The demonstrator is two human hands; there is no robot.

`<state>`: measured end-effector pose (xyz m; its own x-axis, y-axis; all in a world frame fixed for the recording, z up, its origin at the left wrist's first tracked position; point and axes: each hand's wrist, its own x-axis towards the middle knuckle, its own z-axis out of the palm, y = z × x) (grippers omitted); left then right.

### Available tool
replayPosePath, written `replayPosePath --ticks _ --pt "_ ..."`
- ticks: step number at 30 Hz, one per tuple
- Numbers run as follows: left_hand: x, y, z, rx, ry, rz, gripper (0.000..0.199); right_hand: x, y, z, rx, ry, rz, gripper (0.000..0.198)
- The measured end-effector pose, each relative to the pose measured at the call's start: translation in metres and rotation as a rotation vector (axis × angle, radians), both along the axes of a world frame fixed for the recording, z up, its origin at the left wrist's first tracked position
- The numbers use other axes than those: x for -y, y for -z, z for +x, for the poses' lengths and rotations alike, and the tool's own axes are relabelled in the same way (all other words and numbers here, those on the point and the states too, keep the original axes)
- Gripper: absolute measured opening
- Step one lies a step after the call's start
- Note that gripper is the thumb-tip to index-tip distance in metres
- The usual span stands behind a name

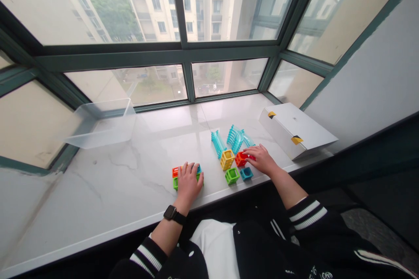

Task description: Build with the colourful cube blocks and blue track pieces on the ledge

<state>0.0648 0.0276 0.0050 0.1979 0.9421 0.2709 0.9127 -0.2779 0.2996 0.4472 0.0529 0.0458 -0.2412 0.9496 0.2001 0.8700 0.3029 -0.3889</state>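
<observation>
My left hand (189, 184) rests over a small group of hollow, open-sided building blocks, its fingers curled down around them. A red block (176, 171), a green block (175, 183) and a blue block (199, 169) peek out around it; the rest of the group is hidden. On the right, my right hand (262, 160) has its fingertips closed at the edge of a red block (240, 159). More red shows beneath those fingers. Beside it are a yellow block (227, 160), a green block (232, 176) and a dark blue block (246, 173).
Behind the blocks lie turquoise see-through track pieces, one straight (217, 144) and one curved (234, 138). A clear plastic bin (101, 141) stands at the left. A white box (301, 128) with yellow-black tabs sits at the right. Windows border the white marble-patterned ledge (131, 183).
</observation>
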Motion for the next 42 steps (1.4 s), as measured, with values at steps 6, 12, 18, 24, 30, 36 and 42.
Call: replayPosePath --ticks 6,12,18,24,30,36,42 --pt "0.000 0.000 0.000 0.002 -0.001 0.000 0.039 0.002 -0.003 -0.001 0.014 0.000 0.018 0.026" --pt "0.001 -0.004 0.002 0.002 -0.003 -0.014 0.040 0.015 -0.017 -0.010 -0.050 -0.025 0.201 0.024" --pt "0.000 -0.001 0.001 0.039 -0.003 -0.018 0.040 0.029 -0.045 -0.034 -0.207 -0.038 0.489 0.024" --pt "-0.005 0.006 -0.004 0.235 0.003 -0.087 0.040 0.031 -0.078 -0.068 -0.312 -0.033 0.619 0.033" --pt "-0.017 -0.001 -0.031 0.732 -0.041 -0.236 0.038 0.044 -0.090 -0.120 -0.440 -0.245 0.594 0.035" --pt "-0.018 -0.012 -0.073 0.759 -0.147 -0.062 0.033 0.045 -0.073 -0.171 -0.359 -0.487 0.286 0.029" --pt "-0.018 -0.003 -0.075 0.516 -0.075 -0.037 0.033 0.040 -0.028 -0.210 0.003 -0.437 -0.141 0.026"
